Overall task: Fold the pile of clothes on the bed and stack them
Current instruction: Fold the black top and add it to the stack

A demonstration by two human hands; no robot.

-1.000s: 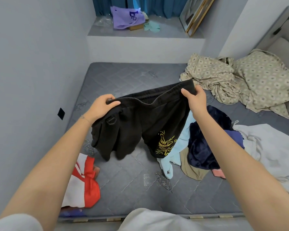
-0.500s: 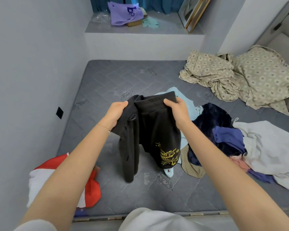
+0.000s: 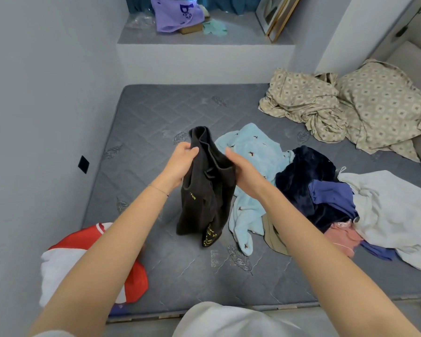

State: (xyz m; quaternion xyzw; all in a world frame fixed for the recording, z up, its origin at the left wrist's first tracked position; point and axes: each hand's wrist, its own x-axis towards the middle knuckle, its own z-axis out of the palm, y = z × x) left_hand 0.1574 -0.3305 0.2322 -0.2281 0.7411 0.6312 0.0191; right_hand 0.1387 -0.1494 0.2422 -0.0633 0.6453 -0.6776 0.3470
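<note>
Both hands are close together over mid-bed. Left hand (image 3: pixel 182 164) grips the top edge of the black shorts (image 3: pixel 204 198). Right hand (image 3: pixel 242 172) pinches the opposite side, thumb on the near face, fingers hidden behind cloth. Shorts hang doubled lengthwise, hems low over the bed (image 3: pixel 156 117). Unfolded pile (image 3: pixel 301 181) lies right; red-white garment (image 3: pixel 134 283) lies near left.

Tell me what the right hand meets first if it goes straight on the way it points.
The black shorts: the right hand holds their edge, pointing left and away. Past the cloth is the left hand, depth unclear.
</note>
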